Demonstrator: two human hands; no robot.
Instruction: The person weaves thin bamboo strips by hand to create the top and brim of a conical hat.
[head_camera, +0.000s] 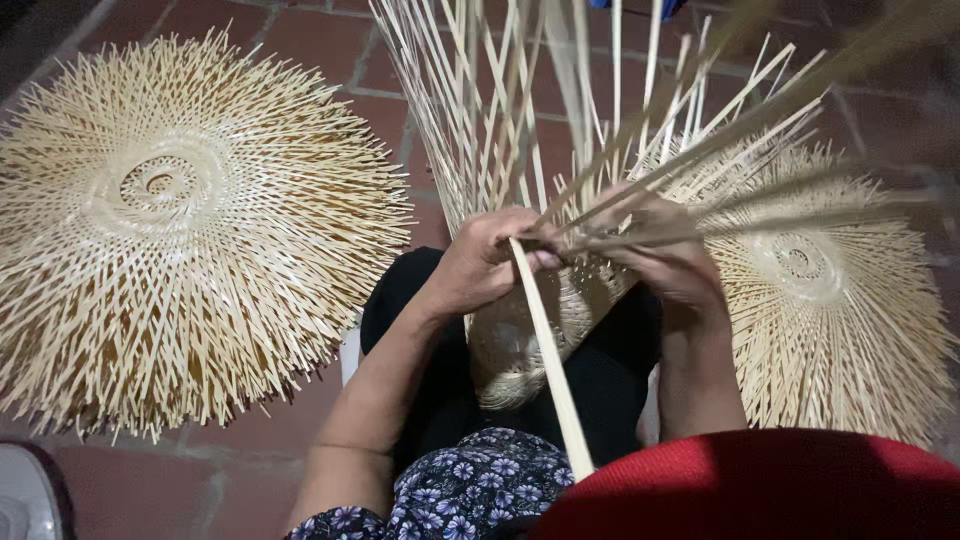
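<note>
A half-woven bamboo basket (515, 345) rests on my lap, its woven bottom toward me and long loose strips (470, 110) fanning up and away. My left hand (490, 262) grips the woven rim and pinches a flat pale bamboo strip (550, 370) that runs down toward my body. My right hand (668, 255) is closed on a bundle of thin strips (760, 130) that sweep up to the right, blurred by motion. Both hands meet at the basket's edge.
A large round woven bamboo piece (170, 230) with spiky ends lies on the red tile floor (330, 40) at left. A similar one (840, 310) lies at right, behind my right arm. A red rounded object (760, 485) fills the bottom right. A white object (25, 495) sits bottom left.
</note>
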